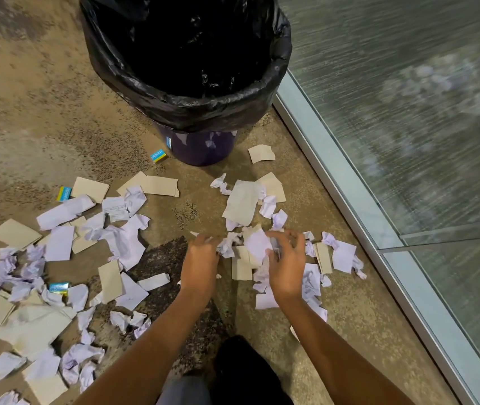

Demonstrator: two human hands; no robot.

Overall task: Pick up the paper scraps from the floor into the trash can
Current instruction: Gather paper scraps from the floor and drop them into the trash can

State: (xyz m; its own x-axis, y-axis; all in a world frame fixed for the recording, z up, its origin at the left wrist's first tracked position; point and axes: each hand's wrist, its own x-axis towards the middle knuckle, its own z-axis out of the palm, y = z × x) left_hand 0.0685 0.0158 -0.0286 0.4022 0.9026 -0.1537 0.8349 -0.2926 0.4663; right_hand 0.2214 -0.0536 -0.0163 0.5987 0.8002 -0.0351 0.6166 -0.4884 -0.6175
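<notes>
A purple trash can (200,147) lined with a black bag (186,109) stands at the top centre, its mouth open toward me. White and tan paper scraps (121,244) litter the brown floor on the left and in front of me. My left hand (200,261) is low over the floor, fingers curled onto a crumpled white scrap (227,244). My right hand (287,264) is beside it, fingers closed around a white paper scrap (257,244) and other pieces beneath it. A bigger tan sheet (241,203) lies just beyond both hands.
A metal door frame (349,182) with ribbed glass (408,83) runs diagonally along the right. Small blue and yellow boxes (158,155) lie near the can and among the scraps on the left. My dark shoe (241,372) is at the bottom centre.
</notes>
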